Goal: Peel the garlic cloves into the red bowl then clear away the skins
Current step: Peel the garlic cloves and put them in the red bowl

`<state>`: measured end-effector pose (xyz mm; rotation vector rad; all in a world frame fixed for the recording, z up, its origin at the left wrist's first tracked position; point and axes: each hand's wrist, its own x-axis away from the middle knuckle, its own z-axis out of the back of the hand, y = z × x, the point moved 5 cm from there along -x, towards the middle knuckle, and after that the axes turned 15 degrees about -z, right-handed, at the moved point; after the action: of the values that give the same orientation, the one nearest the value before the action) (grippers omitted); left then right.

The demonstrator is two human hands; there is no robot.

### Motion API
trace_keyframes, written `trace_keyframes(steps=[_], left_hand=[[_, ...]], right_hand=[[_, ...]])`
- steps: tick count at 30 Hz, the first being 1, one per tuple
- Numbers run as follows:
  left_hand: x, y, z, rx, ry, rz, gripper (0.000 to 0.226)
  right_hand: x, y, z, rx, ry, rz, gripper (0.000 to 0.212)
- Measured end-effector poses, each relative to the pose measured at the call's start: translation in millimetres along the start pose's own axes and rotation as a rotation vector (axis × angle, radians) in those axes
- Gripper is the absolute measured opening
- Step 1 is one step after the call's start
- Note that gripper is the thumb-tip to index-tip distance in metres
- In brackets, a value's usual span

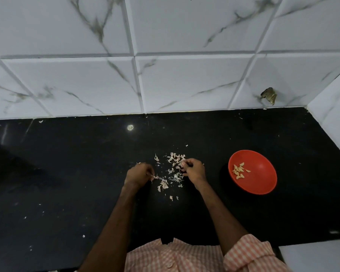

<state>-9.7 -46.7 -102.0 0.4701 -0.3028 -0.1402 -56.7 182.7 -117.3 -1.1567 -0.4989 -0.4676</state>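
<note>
Two hands work low over the black counter (pixel 67 183). The left hand (pixel 139 173) has its fingers curled and pinches a scrap from the skins (pixel 164 184), which lie scattered on the counter between and around both hands. The right hand (pixel 194 170) is curled as well, with bits of skin caught at its fingertips. The red bowl (pixel 261 173) sits to the right, apart from the hands, with the peeled cloves (pixel 238 170) gathered in its left half. White marbled tiles (pixel 185 81) rise behind the counter.
</note>
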Motion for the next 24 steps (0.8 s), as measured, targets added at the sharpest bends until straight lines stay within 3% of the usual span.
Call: trace_keyframes(steps=[4, 9, 13, 18, 24], left_hand=[[-2.8, 6.3, 7.2, -0.062, 0.044, -0.007, 0.004], [-8.0, 12.0, 11.6, 0.030, 0.119, -0.016, 0.003], [-16.0, 27.0, 17.3, 0.286, 0.316, -0.019, 0.011], [-30.7, 64.3, 5.7, 0.542, 0.282, -0.114, 0.015], [-31.2, 70.3, 1.1, 0.847, 0.399, -0.025, 0.014]], right_hand=[[-1.5, -3.2, 9.1, -0.074, 0.049, -0.001, 0.010], [-2.2, -3.8, 11.2, -0.116, 0.010, -0.023, 0.010], [4.6, -14.2, 8.7, -0.119, -0.079, 0.029, 0.013], [7.8, -26.9, -2.4, 0.021, -0.101, 0.074, 0.011], [12.0, -45.2, -2.8, 0.093, -0.064, 0.118, 0.010]])
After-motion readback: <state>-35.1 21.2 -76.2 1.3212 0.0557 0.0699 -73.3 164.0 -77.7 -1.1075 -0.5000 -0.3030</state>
